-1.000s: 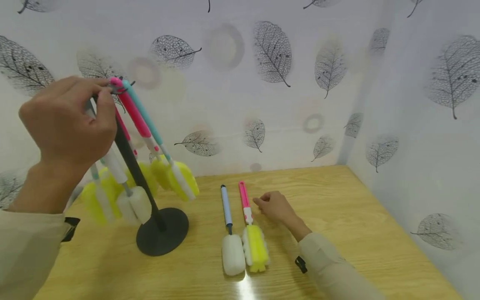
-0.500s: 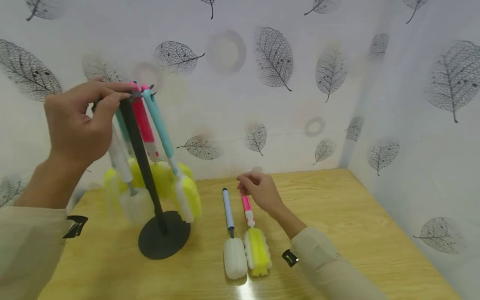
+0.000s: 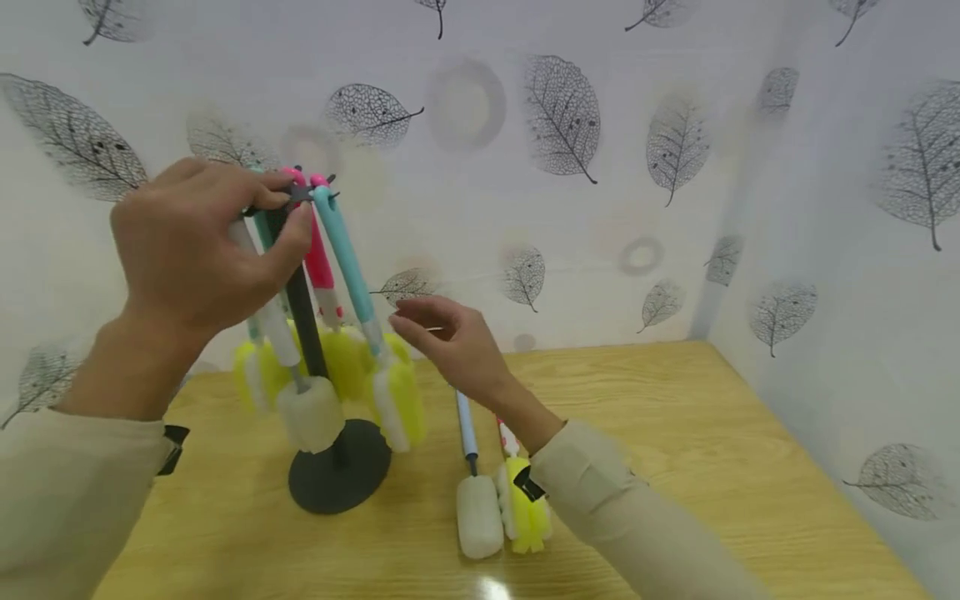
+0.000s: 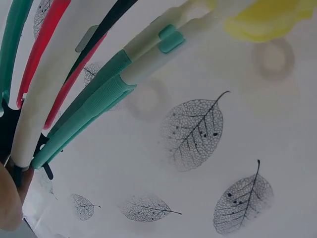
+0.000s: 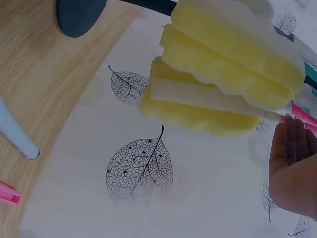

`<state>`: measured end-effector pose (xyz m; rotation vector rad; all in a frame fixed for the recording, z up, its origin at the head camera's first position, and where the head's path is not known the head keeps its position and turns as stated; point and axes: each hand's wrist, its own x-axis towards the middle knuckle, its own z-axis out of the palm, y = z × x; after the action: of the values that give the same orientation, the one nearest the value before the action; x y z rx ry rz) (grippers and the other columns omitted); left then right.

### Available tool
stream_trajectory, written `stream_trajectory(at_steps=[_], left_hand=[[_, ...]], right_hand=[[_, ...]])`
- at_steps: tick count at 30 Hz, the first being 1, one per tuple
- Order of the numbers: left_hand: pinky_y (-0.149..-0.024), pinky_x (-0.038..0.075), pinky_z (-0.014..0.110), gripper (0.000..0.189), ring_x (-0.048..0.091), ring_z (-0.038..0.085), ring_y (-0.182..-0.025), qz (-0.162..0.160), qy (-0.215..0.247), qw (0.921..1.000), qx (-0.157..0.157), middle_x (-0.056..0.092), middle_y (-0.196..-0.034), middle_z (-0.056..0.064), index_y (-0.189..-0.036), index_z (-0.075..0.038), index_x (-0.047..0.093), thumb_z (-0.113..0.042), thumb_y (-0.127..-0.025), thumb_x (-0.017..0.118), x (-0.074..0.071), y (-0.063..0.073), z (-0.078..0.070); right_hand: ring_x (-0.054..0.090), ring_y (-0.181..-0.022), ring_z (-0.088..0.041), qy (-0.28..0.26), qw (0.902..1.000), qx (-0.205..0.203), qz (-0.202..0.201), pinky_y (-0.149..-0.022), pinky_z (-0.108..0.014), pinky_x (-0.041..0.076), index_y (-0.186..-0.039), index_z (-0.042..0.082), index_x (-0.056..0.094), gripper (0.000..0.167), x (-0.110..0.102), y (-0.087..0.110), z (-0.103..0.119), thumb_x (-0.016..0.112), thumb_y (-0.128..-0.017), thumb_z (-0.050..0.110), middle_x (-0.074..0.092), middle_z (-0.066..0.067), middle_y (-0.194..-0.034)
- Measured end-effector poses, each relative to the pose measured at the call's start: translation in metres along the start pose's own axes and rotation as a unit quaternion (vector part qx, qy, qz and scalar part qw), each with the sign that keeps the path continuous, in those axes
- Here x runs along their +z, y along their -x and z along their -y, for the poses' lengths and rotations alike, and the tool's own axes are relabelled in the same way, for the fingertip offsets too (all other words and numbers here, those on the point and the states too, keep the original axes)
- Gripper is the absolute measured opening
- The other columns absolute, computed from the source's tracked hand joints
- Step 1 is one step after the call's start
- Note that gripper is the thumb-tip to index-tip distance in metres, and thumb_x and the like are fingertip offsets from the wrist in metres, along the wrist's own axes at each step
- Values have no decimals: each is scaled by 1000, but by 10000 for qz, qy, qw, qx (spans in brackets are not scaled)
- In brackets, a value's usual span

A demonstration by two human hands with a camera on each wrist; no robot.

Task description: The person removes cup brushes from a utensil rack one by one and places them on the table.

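Note:
My left hand (image 3: 198, 250) pinches the top of a black brush stand (image 3: 341, 479) between thumb and fingers, among its hooks. Several bottle brushes hang from it: a teal-handled brush (image 3: 348, 258) with a yellow-and-white sponge faces right, and a white-handled one carries a white sponge (image 3: 311, 412). Pink handles show behind the pole. My right hand (image 3: 465, 350) is beside the teal-handled brush, fingers extended and holding nothing. The right wrist view shows its straight fingers near the yellow sponge heads (image 5: 233, 54). Teal handles (image 4: 99, 104) slant across the left wrist view.
On the wooden table (image 3: 675, 467) lie a blue-handled brush with a white sponge (image 3: 480, 517) and a pink-handled brush with a yellow sponge (image 3: 527, 521), partly hidden under my right forearm. A leaf-patterned curtain (image 3: 585, 208) hangs behind and along the right.
My right hand has moved from the pink-handled brush on the table up and left to the hanging brushes. The hanging brushes have shifted around the stand, and the left hand sits farther right.

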<state>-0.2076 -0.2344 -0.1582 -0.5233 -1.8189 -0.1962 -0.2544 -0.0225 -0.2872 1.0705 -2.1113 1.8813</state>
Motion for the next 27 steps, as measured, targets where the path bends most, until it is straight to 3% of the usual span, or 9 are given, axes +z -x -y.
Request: stream_trajectory(at_steps=[5,9,12,16,27], left_hand=[[-42,30,45,50,63,38,-64,-327,-527,9980,-81,70,-76,16,-82,2,73,-41,-87,47,2,1,-11],[-41,27,43,47,60,38,-58,-306,-677,9972,-21,68,-71,17,-78,3,70,-37,-89,47,0,0,-15],[-40,23,39,45,54,37,-50,-262,-750,9968,62,64,-65,17,-73,4,65,-34,-90,47,-2,1,-18],[-39,26,39,46,52,35,-47,-136,-884,9958,169,64,-66,18,-73,5,63,-33,-92,45,-5,2,-22],[-40,28,40,44,52,35,-48,-220,-899,9957,20,67,-71,18,-81,4,68,-32,-92,45,-8,4,-24]], right_hand=[[62,-96,-7,203,9994,-274,-84,-85,-29,50,-121,5,63,34,17,-3,12,65,-91,20,67,-3,-109],[63,-91,-8,115,9992,-353,-127,-82,-30,51,-118,5,65,31,22,-1,20,67,-89,18,67,-2,-104],[63,-88,-8,110,9995,-294,61,-79,-30,52,-116,4,65,31,26,0,24,69,-88,18,67,-2,-102],[63,-84,-6,248,9994,-151,197,-77,-29,53,-113,6,66,30,34,1,26,70,-87,20,67,-1,-101],[64,-84,-6,58,9999,84,84,-75,-23,52,-108,6,67,25,51,0,23,69,-88,18,67,4,-96]])
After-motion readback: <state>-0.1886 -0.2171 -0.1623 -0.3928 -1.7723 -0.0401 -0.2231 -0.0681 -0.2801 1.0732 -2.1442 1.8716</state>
